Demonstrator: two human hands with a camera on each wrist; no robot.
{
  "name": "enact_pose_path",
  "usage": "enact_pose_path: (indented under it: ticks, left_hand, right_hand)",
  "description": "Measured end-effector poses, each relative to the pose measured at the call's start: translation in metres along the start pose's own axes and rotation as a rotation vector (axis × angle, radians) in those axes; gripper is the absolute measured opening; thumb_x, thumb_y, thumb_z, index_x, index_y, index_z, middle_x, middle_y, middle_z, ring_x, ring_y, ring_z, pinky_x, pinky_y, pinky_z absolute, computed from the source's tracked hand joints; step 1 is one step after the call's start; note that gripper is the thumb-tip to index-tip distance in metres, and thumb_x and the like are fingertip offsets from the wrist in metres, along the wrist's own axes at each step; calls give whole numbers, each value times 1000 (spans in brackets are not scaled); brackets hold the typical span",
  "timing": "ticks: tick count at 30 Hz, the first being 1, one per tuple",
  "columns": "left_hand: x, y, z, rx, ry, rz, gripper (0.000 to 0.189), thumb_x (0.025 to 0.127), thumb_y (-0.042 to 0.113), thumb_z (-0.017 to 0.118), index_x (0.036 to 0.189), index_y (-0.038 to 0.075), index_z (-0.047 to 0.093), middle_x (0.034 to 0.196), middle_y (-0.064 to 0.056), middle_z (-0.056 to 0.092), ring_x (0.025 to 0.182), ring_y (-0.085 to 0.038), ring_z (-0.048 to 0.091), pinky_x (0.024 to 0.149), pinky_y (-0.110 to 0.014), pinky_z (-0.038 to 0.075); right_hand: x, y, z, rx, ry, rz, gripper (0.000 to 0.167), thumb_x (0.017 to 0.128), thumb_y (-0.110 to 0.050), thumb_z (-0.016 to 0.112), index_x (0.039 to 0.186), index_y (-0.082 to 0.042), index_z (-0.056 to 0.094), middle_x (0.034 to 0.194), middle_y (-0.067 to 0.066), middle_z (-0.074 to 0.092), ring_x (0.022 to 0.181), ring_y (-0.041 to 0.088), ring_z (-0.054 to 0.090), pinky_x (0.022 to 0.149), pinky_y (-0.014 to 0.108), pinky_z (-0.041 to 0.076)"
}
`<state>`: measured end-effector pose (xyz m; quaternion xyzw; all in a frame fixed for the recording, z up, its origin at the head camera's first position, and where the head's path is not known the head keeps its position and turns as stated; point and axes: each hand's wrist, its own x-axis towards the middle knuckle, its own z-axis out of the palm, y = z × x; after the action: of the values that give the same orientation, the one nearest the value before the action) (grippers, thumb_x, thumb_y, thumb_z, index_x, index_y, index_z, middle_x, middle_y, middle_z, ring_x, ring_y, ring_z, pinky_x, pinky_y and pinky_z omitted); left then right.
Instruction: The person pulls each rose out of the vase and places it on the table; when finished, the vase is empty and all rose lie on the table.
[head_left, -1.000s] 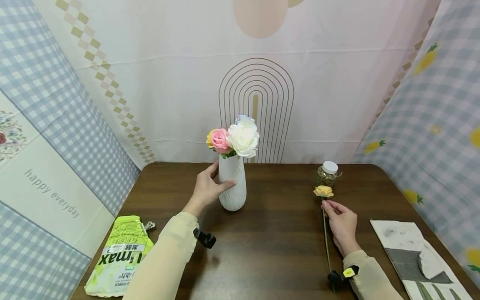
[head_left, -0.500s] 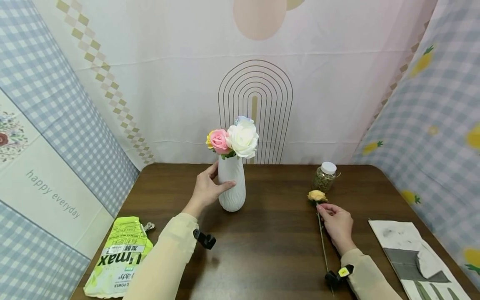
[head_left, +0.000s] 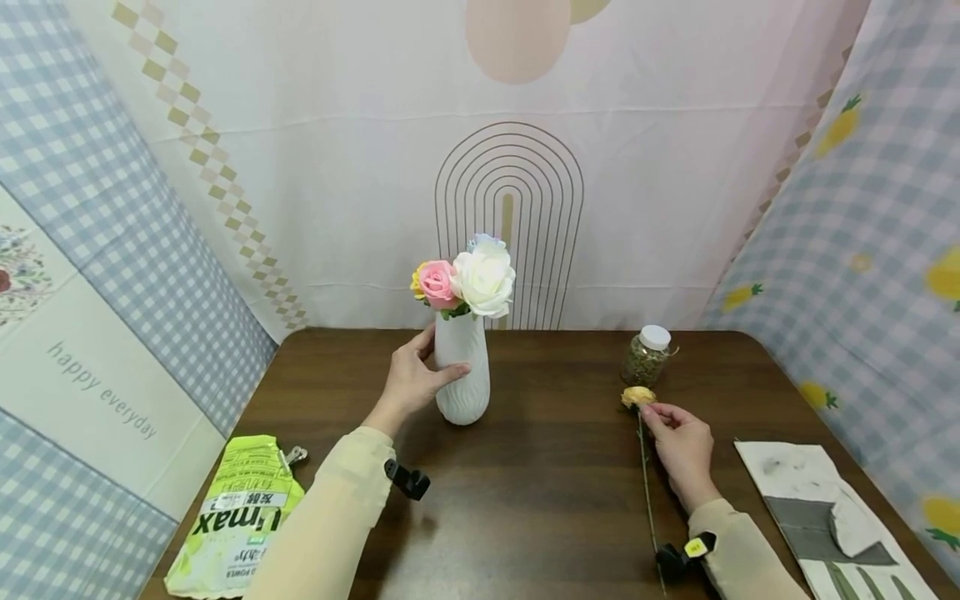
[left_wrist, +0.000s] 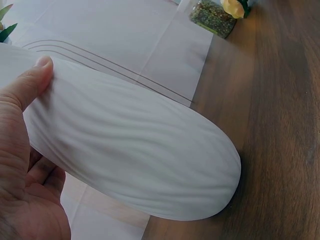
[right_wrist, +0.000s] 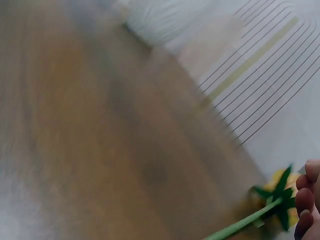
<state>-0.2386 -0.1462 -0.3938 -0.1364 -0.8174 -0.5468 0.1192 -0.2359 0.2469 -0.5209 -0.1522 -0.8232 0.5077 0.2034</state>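
In the head view, a white ribbed vase (head_left: 467, 396) stands upright at the middle of the table. My left hand (head_left: 408, 377) grips its side, the thumb across the front and the fingers behind. Out of its mouth rise a pink rose (head_left: 438, 283), a big white rose (head_left: 484, 282) and smaller blue and yellow blooms. To the right, my right hand (head_left: 684, 450) pinches a yellow artificial rose (head_left: 638, 397) just under its bloom, with the long thin stem hanging toward me. The right wrist view catches only fingertips (right_wrist: 305, 200) beside the rose's green sepals (right_wrist: 280, 197).
Behind the yellow rose stands a white-lidded jar (head_left: 647, 358) of greenish bits. A green-and-white bag (head_left: 240, 517) lies at the left table edge, with a metal clip (head_left: 296, 455) next to it. A folded white-and-grey cloth item (head_left: 825, 508) lies at right. Fabric hangs behind the table (head_left: 540, 500).
My right hand has brought the yellow rose slightly lower and to the left, then a little back right, and the bloom has turned. My left hand keeps its grip on the vase.
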Motion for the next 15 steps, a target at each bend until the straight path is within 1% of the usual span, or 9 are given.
enact_pose_path:
  ticks: [2, 5, 8, 12, 15]
  left_hand:
    - [-1, 0, 0, -2, -1, -8, 79, 78, 20, 82, 143, 0, 42, 134, -20, 54, 121, -32, 53, 100, -47, 44]
    - [-2, 0, -1, -6, 2, -9, 79, 77, 20, 82, 143, 0, 43, 132, -19, 55, 120, -32, 54, 99, -47, 45]
    - [4, -18, 1, -16, 6, -3, 82, 76, 27, 83, 144, 5, 44, 133, -15, 56, 120, -28, 54, 98, -45, 46]
    - [12, -44, 4, -14, 12, 0, 87, 72, 40, 83, 145, 11, 44, 134, -9, 56, 121, -22, 54, 98, -42, 46]
    - [12, -45, 7, -16, 8, 0, 89, 71, 43, 83, 145, 12, 44, 133, -8, 57, 120, -21, 55, 97, -42, 47]
  right_hand:
    - [1, -10, -4, 24, -4, -27, 29, 84, -31, 75, 95, -4, 74, 75, -5, 66, 66, 4, 55, 54, 15, 45]
    - [2, -30, -9, 78, -51, -60, 31, 86, -31, 74, 98, -3, 74, 77, -3, 66, 67, 7, 54, 54, 17, 45]
    - [1, -53, -7, 161, -88, -101, 31, 85, -30, 74, 99, -2, 74, 78, -5, 68, 68, 8, 56, 55, 18, 47]
    - [-4, -81, 3, 271, -117, -165, 30, 83, -26, 77, 99, -1, 75, 80, -7, 70, 69, 7, 59, 57, 18, 49]
    - [-10, -97, 13, 340, -146, -196, 28, 83, -22, 77, 101, -1, 75, 84, -7, 72, 72, 7, 60, 59, 18, 49]
